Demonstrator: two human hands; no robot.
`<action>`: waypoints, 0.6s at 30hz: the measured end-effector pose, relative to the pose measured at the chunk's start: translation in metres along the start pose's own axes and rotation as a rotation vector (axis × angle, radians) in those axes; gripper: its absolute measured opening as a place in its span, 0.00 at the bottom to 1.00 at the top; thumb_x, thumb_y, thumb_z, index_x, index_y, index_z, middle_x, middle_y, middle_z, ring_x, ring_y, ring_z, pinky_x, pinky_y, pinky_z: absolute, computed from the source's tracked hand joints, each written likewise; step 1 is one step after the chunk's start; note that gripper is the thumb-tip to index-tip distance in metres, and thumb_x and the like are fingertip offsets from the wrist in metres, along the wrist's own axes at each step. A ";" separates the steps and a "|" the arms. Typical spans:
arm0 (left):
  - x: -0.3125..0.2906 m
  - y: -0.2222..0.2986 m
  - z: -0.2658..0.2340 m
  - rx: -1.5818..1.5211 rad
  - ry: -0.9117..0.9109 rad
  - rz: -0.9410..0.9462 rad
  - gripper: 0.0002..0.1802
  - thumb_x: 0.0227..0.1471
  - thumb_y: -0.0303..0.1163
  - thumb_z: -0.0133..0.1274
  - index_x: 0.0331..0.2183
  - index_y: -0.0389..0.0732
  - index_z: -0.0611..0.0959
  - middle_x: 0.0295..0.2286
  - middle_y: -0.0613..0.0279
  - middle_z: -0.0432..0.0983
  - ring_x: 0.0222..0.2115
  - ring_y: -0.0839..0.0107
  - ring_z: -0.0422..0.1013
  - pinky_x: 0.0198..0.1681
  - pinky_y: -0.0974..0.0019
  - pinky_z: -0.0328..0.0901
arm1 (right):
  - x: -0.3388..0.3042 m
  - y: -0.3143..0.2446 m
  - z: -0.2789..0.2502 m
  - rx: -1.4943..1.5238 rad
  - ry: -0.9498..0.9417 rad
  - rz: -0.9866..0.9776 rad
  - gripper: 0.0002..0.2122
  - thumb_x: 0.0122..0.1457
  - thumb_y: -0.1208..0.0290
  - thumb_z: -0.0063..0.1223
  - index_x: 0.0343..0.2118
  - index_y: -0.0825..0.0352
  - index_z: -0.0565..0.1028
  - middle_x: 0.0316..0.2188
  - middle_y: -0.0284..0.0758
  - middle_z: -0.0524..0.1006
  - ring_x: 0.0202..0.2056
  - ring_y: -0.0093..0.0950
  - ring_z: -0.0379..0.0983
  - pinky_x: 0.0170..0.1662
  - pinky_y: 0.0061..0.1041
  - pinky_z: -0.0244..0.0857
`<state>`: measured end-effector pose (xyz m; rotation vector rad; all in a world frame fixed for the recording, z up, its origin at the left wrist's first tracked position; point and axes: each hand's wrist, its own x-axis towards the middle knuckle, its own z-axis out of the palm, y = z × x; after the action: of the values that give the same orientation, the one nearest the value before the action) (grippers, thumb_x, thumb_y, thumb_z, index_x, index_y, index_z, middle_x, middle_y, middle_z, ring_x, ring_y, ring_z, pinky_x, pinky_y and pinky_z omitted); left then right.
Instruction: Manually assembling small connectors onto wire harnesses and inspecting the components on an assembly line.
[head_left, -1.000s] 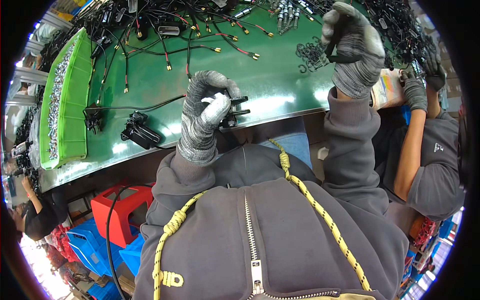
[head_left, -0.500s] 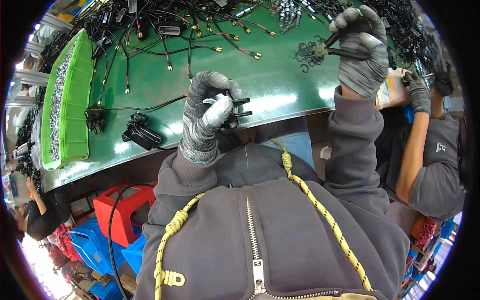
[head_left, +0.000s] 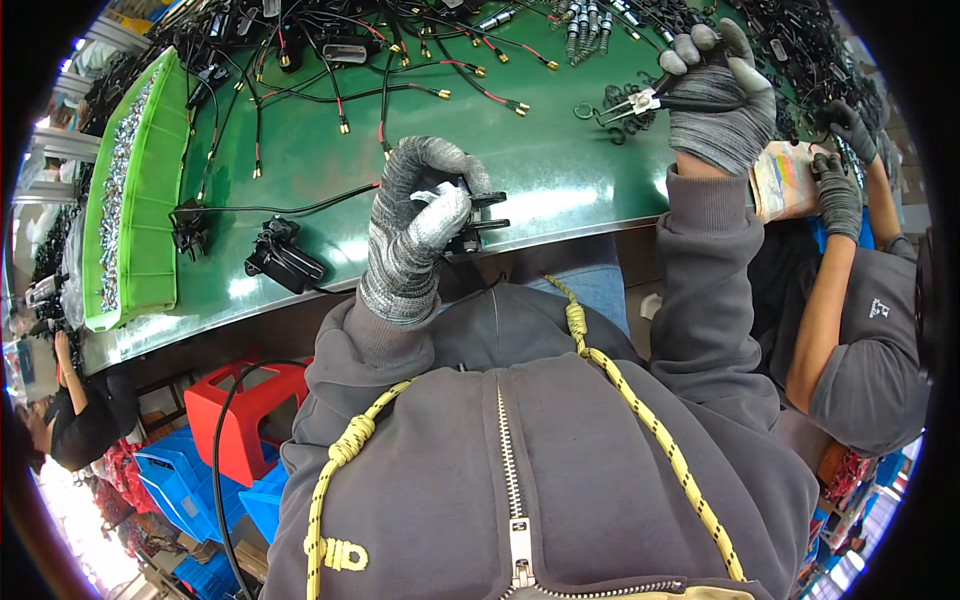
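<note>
Far left: 1 co-worker's arm [head_left: 75, 392] by the bench edge. Next, 1 green bin [head_left: 158, 200] on the green bench [head_left: 270, 205], holding small metal parts [head_left: 112, 210], too many to count. Then 1 black bracket [head_left: 188, 230] with a cable, 1 red stool [head_left: 225, 425] below bench level, and a 2nd black bracket [head_left: 285, 258] lying apart from the bin. Behind: a spread of black cables [head_left: 380, 90], at least 8 brass-coloured ends visible.

Left hand [head_left: 425, 215], gloved, near the front edge: fingers and thumb clamped on 1 black part [head_left: 475, 225], 2 prongs pointing right. Rest of that part is hidden by the glove.

Further right, at the back: at least 3 metal spring units [head_left: 588, 32] side by side. Nearer: 1 pile of black ring clips [head_left: 628, 118], count unclear. Right hand [head_left: 722, 110], gloved, curled around 1 pair of pliers [head_left: 646, 100], tips pointing left over the clips; 1 ring at the tips, can't tell if seated.

Far right: 1 co-worker, 2 gloved hands [head_left: 838, 200] by 1 patterned block [head_left: 785, 182]; their grip can't be told.
</note>
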<state>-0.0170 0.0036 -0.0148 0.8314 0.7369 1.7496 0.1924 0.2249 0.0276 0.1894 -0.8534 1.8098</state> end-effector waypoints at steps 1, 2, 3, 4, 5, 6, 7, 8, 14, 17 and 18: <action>-0.001 0.000 0.001 -0.005 0.020 0.012 0.15 0.46 0.25 0.53 0.39 0.40 0.71 0.32 0.58 0.73 0.32 0.71 0.71 0.34 0.68 0.70 | 0.000 0.003 0.002 0.009 -0.005 0.009 0.18 0.46 0.74 0.47 0.42 0.72 0.72 0.33 0.43 0.67 0.34 0.34 0.60 0.38 0.32 0.58; -0.003 0.000 0.001 -0.011 0.039 0.024 0.15 0.46 0.25 0.53 0.39 0.40 0.71 0.32 0.58 0.73 0.32 0.71 0.71 0.35 0.68 0.70 | 0.000 0.006 0.004 0.039 0.007 -0.008 0.18 0.46 0.74 0.47 0.42 0.72 0.72 0.33 0.43 0.67 0.34 0.33 0.59 0.38 0.32 0.58; -0.002 0.000 0.000 -0.013 0.040 0.021 0.15 0.46 0.25 0.53 0.39 0.40 0.71 0.32 0.58 0.73 0.32 0.71 0.71 0.35 0.68 0.70 | -0.001 0.007 0.007 0.059 0.026 -0.034 0.18 0.45 0.74 0.47 0.42 0.72 0.72 0.33 0.43 0.67 0.34 0.33 0.59 0.38 0.31 0.58; -0.002 0.000 -0.002 -0.002 0.016 0.009 0.16 0.46 0.25 0.54 0.39 0.40 0.71 0.32 0.58 0.73 0.33 0.71 0.71 0.36 0.68 0.70 | 0.000 0.008 0.009 0.079 0.078 -0.058 0.18 0.45 0.74 0.47 0.41 0.72 0.72 0.33 0.42 0.65 0.34 0.32 0.58 0.37 0.30 0.57; -0.001 0.000 -0.003 0.008 -0.008 -0.004 0.16 0.46 0.26 0.54 0.39 0.40 0.71 0.32 0.58 0.73 0.34 0.71 0.71 0.36 0.68 0.69 | -0.002 0.007 0.012 0.077 0.081 -0.057 0.18 0.45 0.74 0.47 0.41 0.72 0.72 0.33 0.42 0.65 0.34 0.32 0.58 0.37 0.30 0.57; -0.002 0.002 -0.003 0.011 0.000 -0.001 0.16 0.46 0.26 0.54 0.39 0.40 0.71 0.32 0.58 0.73 0.34 0.71 0.71 0.36 0.68 0.69 | -0.004 0.008 0.019 0.120 0.073 -0.012 0.18 0.45 0.74 0.47 0.42 0.72 0.72 0.32 0.41 0.64 0.34 0.31 0.57 0.37 0.30 0.57; -0.003 0.003 -0.003 0.012 0.006 -0.013 0.16 0.46 0.26 0.55 0.39 0.40 0.72 0.32 0.58 0.73 0.34 0.71 0.71 0.37 0.68 0.69 | -0.006 0.010 0.029 0.166 0.063 0.036 0.18 0.45 0.74 0.47 0.42 0.72 0.72 0.32 0.40 0.63 0.33 0.31 0.56 0.37 0.29 0.56; -0.003 0.004 -0.003 0.014 0.012 -0.024 0.15 0.46 0.27 0.55 0.39 0.40 0.72 0.32 0.59 0.72 0.34 0.71 0.71 0.37 0.69 0.68 | -0.009 0.013 0.043 0.099 0.020 0.042 0.18 0.46 0.74 0.47 0.42 0.72 0.72 0.32 0.40 0.62 0.34 0.30 0.56 0.37 0.29 0.56; -0.002 0.003 0.003 0.020 0.068 -0.017 0.13 0.50 0.34 0.53 0.38 0.40 0.73 0.31 0.61 0.72 0.33 0.73 0.70 0.36 0.70 0.67 | -0.001 0.040 0.106 0.005 -0.407 0.050 0.26 0.61 0.50 0.34 0.48 0.71 0.69 0.33 0.42 0.72 0.31 0.31 0.69 0.33 0.29 0.68; -0.004 0.009 0.012 0.025 0.099 -0.004 0.13 0.54 0.40 0.49 0.38 0.41 0.73 0.31 0.62 0.72 0.33 0.74 0.69 0.35 0.71 0.67 | 0.006 0.054 0.135 0.002 -0.537 0.083 0.25 0.61 0.51 0.37 0.47 0.72 0.69 0.31 0.42 0.72 0.30 0.31 0.70 0.33 0.29 0.68; -0.006 0.013 0.016 0.063 0.143 -0.042 0.13 0.55 0.40 0.49 0.37 0.41 0.73 0.30 0.63 0.71 0.32 0.76 0.69 0.35 0.71 0.67 | 0.007 0.058 0.143 -0.006 -0.579 0.094 0.25 0.60 0.52 0.37 0.47 0.73 0.69 0.31 0.43 0.73 0.30 0.31 0.70 0.33 0.29 0.68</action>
<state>-0.0094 -0.0039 0.0032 0.7335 0.9019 1.7692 0.1010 0.1309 0.1090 0.7025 -1.2845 1.8642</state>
